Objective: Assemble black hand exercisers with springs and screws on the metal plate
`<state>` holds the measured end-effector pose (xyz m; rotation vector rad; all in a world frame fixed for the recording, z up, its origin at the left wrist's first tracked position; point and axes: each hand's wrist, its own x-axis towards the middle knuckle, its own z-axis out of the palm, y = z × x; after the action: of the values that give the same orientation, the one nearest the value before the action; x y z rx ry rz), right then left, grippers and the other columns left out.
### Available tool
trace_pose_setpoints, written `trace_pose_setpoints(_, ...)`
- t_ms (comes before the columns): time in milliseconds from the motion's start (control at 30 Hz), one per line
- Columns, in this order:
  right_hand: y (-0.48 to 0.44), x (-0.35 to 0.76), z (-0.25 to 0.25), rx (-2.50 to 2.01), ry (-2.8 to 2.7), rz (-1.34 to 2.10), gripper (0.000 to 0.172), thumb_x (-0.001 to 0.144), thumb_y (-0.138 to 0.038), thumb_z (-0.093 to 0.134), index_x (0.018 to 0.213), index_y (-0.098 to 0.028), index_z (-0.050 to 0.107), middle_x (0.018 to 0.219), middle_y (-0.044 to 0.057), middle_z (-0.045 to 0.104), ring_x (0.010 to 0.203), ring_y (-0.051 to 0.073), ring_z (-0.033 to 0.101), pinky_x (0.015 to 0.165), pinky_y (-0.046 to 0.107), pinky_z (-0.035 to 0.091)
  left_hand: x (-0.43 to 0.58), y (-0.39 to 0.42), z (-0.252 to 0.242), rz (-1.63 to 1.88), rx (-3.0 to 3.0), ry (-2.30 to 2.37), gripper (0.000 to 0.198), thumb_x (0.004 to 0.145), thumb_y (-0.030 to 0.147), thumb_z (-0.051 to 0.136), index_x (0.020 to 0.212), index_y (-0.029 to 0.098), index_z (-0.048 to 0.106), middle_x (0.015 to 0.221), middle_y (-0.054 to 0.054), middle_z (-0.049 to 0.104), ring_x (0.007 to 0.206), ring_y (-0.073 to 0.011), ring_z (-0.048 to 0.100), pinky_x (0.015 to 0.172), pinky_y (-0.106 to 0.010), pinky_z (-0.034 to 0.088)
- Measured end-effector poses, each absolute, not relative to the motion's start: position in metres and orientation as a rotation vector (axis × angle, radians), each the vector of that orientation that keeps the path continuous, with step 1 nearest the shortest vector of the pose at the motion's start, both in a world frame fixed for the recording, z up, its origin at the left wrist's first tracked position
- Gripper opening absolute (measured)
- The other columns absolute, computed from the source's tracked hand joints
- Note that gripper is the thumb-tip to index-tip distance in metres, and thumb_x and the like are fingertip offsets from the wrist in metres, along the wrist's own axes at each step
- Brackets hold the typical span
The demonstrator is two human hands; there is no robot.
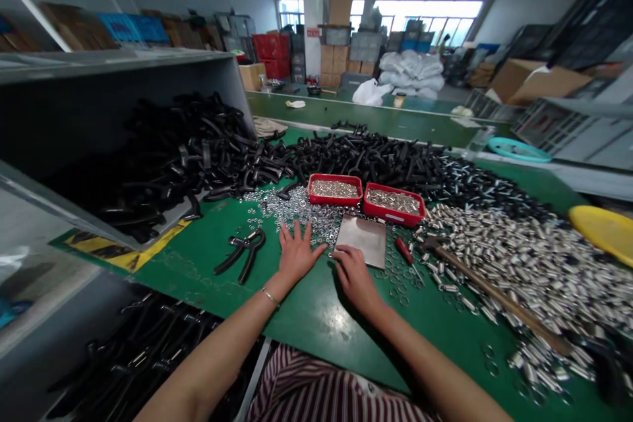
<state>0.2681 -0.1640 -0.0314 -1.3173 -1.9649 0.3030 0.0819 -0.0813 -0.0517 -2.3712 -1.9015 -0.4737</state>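
Note:
My left hand (295, 256) lies with spread fingers at the near edge of a scatter of small metal nuts or rings (316, 217) on the green table. Its thumb points right. Close by, my right hand (355, 275) is curled, its fingertips drawn together by the left edge of a square metal plate (363, 241). Whatever those fingertips may hold is too small to make out. To the left of my left hand lies a black hand grip (242, 254) with two splayed handles. A red-handled screwdriver (404, 250) lies right of the plate, among flat rings (399, 287).
Two red trays (336, 200) of small metal parts stand beyond the plate. Black handles (366, 155) are heaped behind them and in a grey bin (240, 95) at left. Metal sleeves (524, 257) cover the right side, with a wooden-handled hammer (494, 293) on them.

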Motion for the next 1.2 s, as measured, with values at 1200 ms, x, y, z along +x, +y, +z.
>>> trace_pose_setpoints(1200,-0.087,0.383,-0.029,-1.96,-1.826,-0.085,0.031,0.101,-0.034,0.042,0.125,-0.026,0.06,0.12,0.011,0.058,0.106,0.027,0.056,0.077,0.034,0.049,0.069,-0.06,-0.056,-0.828,-2.16,-2.096,0.026,0.096,0.033,0.05,0.108,0.018,0.067,0.111,-0.014,0.064,0.106,-0.0308,0.056,0.094,-0.046,0.042)
